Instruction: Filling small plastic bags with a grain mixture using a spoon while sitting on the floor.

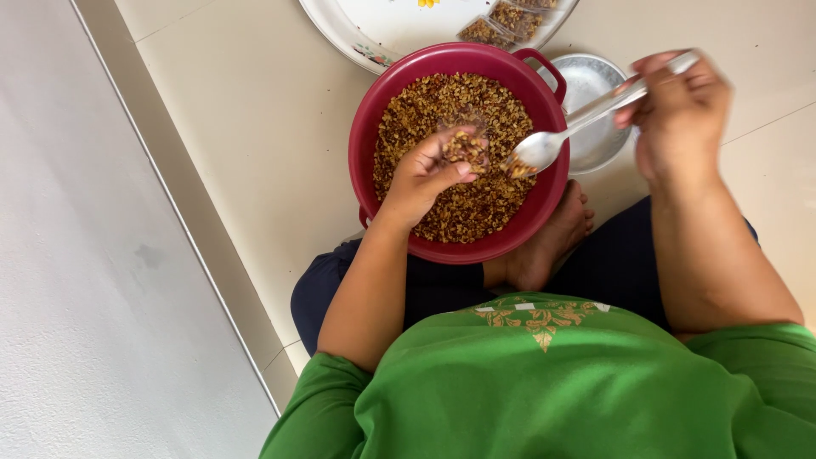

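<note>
From the head camera, the left hand (429,174) is cupped over the red plastic basin (374,127), fingers curled around a small clear bag (463,146) already partly full of the brown roasted mix (459,212) that fills the basin. The right hand (676,106) is raised at the basin's right rim, closed on the handle of a steel spoon (544,149) whose bowl tips toward the bag's mouth with a few bits of mix on it. The basin rests against the person's crossed legs, a bare foot (552,242) just under its lower right edge. Just behind its right handle sits an empty steel bowl (595,85), and past its far rim a white tray (374,25) bears filled little packets (501,24). Open room lies to the left of the basin, on the cream tiled floor (255,127), which ends at a low step meeting a pale grey wall (85,255).
</note>
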